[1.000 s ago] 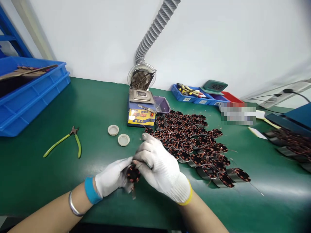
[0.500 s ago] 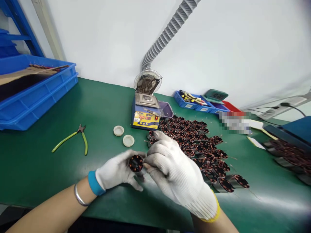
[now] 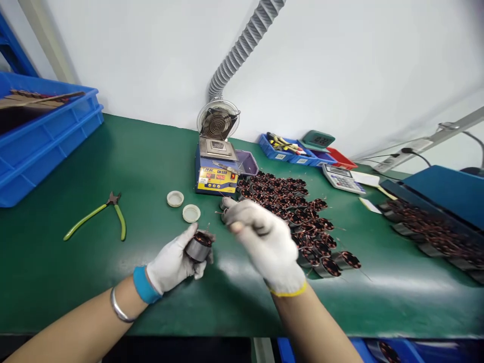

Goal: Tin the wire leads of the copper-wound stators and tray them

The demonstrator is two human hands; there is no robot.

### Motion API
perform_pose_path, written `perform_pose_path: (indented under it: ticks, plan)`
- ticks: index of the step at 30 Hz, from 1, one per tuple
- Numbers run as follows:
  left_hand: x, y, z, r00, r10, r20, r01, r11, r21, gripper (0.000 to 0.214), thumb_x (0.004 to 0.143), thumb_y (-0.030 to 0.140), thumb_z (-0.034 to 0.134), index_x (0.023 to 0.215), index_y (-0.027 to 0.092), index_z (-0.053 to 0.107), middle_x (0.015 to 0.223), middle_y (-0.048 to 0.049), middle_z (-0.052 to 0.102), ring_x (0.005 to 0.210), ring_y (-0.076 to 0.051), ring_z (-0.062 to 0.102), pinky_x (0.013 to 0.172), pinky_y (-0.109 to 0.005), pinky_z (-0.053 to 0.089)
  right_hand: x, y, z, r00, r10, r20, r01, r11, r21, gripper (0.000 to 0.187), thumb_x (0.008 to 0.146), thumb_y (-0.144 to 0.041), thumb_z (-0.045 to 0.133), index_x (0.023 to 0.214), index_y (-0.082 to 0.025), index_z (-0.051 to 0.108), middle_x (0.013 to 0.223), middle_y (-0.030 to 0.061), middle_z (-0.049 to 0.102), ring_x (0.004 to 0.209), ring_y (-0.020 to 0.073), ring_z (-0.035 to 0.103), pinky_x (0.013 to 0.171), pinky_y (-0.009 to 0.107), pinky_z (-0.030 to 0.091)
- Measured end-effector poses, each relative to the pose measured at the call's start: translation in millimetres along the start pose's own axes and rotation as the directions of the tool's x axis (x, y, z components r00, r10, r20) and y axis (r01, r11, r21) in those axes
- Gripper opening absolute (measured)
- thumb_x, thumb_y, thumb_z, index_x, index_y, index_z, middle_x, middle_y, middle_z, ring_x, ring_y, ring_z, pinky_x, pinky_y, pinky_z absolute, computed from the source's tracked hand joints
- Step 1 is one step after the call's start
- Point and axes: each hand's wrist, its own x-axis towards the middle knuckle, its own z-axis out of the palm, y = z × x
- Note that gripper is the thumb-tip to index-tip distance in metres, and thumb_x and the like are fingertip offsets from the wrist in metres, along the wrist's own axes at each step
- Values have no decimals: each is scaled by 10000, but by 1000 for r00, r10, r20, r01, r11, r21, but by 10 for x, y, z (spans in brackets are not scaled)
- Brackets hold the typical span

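Both my hands wear white knit gloves. My left hand (image 3: 172, 262) is closed round a small grey metal stator with copper windings (image 3: 197, 247), held just above the green mat. My right hand (image 3: 264, 239) hovers to the right of it, apart from the stator, fingers curled in a pinch near a thin wire end; what it pinches is too small to make out. Behind my right hand lies a spread of several like copper-wound stators (image 3: 302, 222).
A blue solder pot with a red display (image 3: 216, 174) and a fan on a grey duct (image 3: 217, 121) stand behind. Two white caps (image 3: 183, 205), green-handled cutters (image 3: 100, 214), blue crates (image 3: 41, 136), small tool bins (image 3: 287, 148), a calculator (image 3: 342, 177) and more stators at right (image 3: 431, 232).
My hands have come apart: the right has lifted off the stator and moved up and right, while the left has tilted the stator so its side shows. The camera has shifted.
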Motion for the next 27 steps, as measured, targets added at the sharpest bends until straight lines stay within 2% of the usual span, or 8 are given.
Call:
perform_pose_path:
  ticks: [3, 6, 9, 13, 19, 23, 25, 27]
  plan:
    - [-16, 39, -12, 999, 46, -12, -46, 999, 25, 437, 885, 535, 530, 915, 118, 658, 623, -70, 638, 361, -119, 490, 356, -215, 351, -146, 154, -36, 959, 210, -192, -170, 964, 206, 243, 901, -270, 550, 666, -208, 552, 731, -7, 548, 730, 143, 550, 956, 406, 495]
    - [-24, 46, -17, 998, 63, -8, -63, 995, 77, 472, 873, 563, 508, 893, 113, 648, 592, -72, 628, 356, -116, 471, 347, -208, 330, -341, 266, 49, 910, 410, -51, -398, 904, 157, 144, 806, -292, 633, 702, -194, 616, 772, 24, 597, 764, 166, 566, 785, 332, 512]
    - [-37, 32, -5, 999, 36, -5, -35, 992, 125, 505, 884, 613, 444, 838, 139, 611, 568, -80, 626, 367, -123, 474, 325, -189, 297, -483, 307, 202, 792, 598, 121, -610, 766, 203, 234, 748, -337, 663, 923, -183, 656, 893, 50, 633, 690, 149, 562, 605, 278, 474]
    - [-54, 12, -26, 999, -33, 43, 24, 981, 193, 579, 869, 702, 366, 779, 163, 557, 516, -67, 612, 293, -103, 416, 284, -176, 233, -491, 280, 315, 735, 613, 289, -676, 638, 369, 325, 738, -399, 666, 983, -188, 637, 809, 10, 605, 529, 91, 469, 512, 249, 405]
    - [-48, -2, -73, 994, -104, -17, 105, 959, 262, 632, 803, 771, 405, 763, 161, 568, 499, -67, 608, 294, -127, 472, 276, -188, 283, -420, 254, 315, 836, 524, 164, -546, 770, 330, 195, 795, -351, 616, 687, -189, 605, 728, 9, 563, 618, 121, 508, 566, 253, 451]
    - [-43, -2, -11, 975, -213, -62, 221, 934, 282, 576, 794, 684, 560, 731, 116, 628, 511, -91, 616, 300, -132, 479, 285, -208, 306, -394, 226, 262, 970, 221, 100, -222, 975, -1, 186, 857, -202, 539, 672, -200, 559, 733, 17, 592, 780, 166, 588, 955, 417, 477]
    - [-30, 12, 2, 990, -119, -79, 132, 975, 180, 357, 760, 459, 724, 769, 110, 649, 580, -77, 643, 406, -155, 556, 368, -233, 415, -351, 154, 216, 994, 27, 105, -2, 974, -227, 143, 858, -155, 522, 734, -199, 577, 777, 30, 618, 844, 183, 605, 1066, 506, 400]
    - [-2, 41, -21, 980, 106, -169, -102, 994, 34, 203, 716, 286, 755, 701, 149, 606, 619, -17, 625, 566, -155, 618, 539, -251, 517, -284, 43, 167, 984, -114, 134, 157, 911, -380, 107, 852, -131, 527, 797, -199, 589, 834, 46, 638, 889, 195, 615, 1088, 542, 382]
